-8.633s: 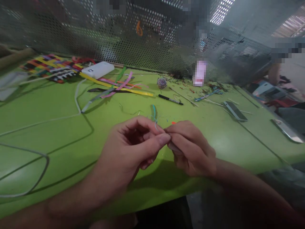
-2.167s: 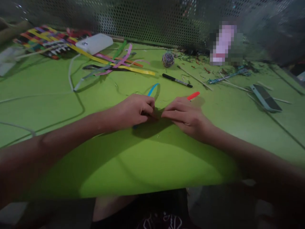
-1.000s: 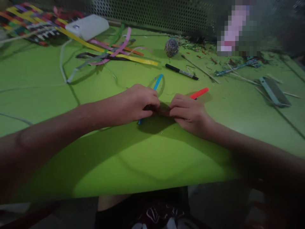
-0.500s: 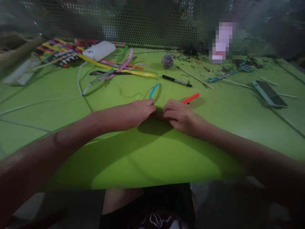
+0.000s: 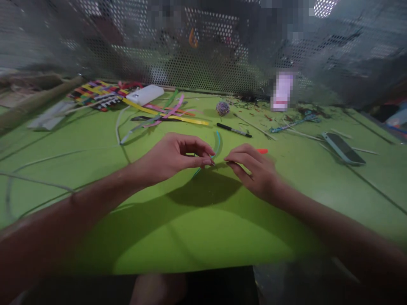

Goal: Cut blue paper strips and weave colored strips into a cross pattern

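Note:
My left hand (image 5: 182, 154) is above the green table (image 5: 197, 237), its thumb and fingertips pinched around a thin blue strip (image 5: 218, 142). The strip curves up behind the fingertips, and another bit of it pokes out below them. Close by on the right, my right hand (image 5: 251, 167) has its thumb and forefinger pressed together. Whatever it pinches, if anything, is too small to make out. A red-orange piece (image 5: 262, 151) shows behind the right hand, mostly hidden by it.
Behind the hands lie a black pen (image 5: 233, 130), a speckled ball (image 5: 223, 108) and coloured strips (image 5: 190, 120). A white device (image 5: 146, 95) and woven piece (image 5: 98, 91) sit back left. A phone (image 5: 344, 148) lies right. A perforated metal screen (image 5: 203, 55) borders the back.
The view has tilted upward. My hands have drawn slightly apart, and their fingers are less curled. More of the red-orange piece is now covered by my right hand.

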`<action>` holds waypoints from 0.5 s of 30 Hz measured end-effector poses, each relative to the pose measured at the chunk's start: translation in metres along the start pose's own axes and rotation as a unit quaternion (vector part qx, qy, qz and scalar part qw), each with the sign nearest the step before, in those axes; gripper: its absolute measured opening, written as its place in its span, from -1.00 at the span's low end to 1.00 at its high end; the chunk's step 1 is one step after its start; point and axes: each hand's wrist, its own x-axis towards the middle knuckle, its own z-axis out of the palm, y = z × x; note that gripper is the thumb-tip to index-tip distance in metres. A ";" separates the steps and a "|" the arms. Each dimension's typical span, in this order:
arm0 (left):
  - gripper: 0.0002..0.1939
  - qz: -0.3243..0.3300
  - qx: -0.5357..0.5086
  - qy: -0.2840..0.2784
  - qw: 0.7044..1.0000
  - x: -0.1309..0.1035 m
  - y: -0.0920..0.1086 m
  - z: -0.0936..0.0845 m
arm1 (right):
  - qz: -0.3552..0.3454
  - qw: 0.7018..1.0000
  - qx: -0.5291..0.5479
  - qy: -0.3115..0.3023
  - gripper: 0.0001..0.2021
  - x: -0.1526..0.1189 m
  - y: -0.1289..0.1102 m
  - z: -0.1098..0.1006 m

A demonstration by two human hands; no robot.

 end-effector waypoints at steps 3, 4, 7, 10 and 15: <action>-0.80 -0.027 -0.045 0.027 0.998 -0.002 0.002 0.007 | -0.010 1.000 0.002 0.022 -0.82 0.002 -0.005 -0.002; -0.80 -0.031 -0.062 0.033 0.997 -0.003 0.002 0.010 | -0.009 1.000 0.006 0.024 -0.80 0.002 -0.007 -0.003; -0.80 -0.044 -0.111 0.058 0.991 -0.006 0.003 0.018 | -0.005 1.000 0.017 0.018 -0.78 0.002 -0.012 -0.005; -0.81 -0.052 -0.145 0.075 0.985 -0.008 0.004 0.024 | -0.010 0.999 0.032 0.034 -0.79 0.001 -0.016 -0.008; -0.85 -0.032 -0.127 0.046 0.990 -0.012 0.004 0.028 | -0.005 0.999 0.033 0.025 -0.78 0.001 -0.022 -0.013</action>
